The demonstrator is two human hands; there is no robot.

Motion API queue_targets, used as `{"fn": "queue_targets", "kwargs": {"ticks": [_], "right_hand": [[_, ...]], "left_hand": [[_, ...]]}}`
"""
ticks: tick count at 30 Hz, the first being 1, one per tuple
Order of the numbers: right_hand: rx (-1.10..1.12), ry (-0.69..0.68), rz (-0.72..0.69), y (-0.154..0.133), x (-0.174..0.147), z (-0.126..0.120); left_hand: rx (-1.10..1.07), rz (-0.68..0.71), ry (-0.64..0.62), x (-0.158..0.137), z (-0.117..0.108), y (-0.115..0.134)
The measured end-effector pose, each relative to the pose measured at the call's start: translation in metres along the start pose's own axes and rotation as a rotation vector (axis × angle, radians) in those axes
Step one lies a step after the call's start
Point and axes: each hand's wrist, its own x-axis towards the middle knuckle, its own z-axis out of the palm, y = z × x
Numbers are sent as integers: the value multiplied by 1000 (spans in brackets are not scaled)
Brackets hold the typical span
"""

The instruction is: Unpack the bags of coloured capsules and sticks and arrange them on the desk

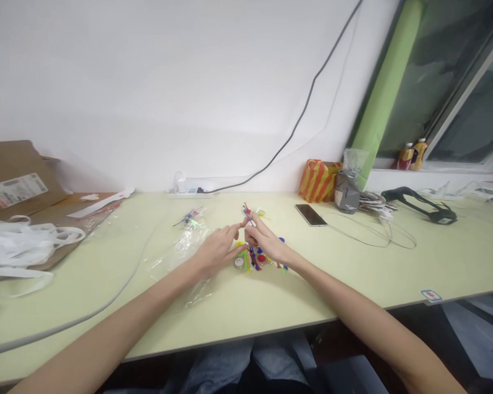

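My right hand (267, 238) is closed around some small red and blue plastic pieces (246, 208), whose tops stick up above the thumb. Close beside it, my left hand (219, 249) has its fingers stretched out, with the index fingertip at the right hand's fingers; whether it touches the pieces I cannot tell. Under both hands lies a pile of small coloured plastic parts (252, 265), partly covered by them. A round white-topped part (239, 263) and a round red part (262, 259) show in that pile.
Left of the hands are a clear plastic bag (181, 251) and a second cluster of small parts (192, 216). A phone (310, 215) lies to the right, near a striped bag (317, 180). A grey cable (107, 301) crosses the left. Cardboard (20, 186) stands far left.
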Motion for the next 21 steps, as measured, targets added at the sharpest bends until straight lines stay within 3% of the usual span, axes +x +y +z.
{"fn": "queue_targets", "kwargs": {"ticks": [8,14,21], "right_hand": [[-271,112,-66,-4,-6,0],[-328,-13,-126,-11,-9,-2],[-247,-68,-50,-8,-10,6]], "left_hand": [[-89,25,62,-1,-1,7],[-86,-3,101,-1,-6,14],[-128,-28,185,-2,-5,15]]}}
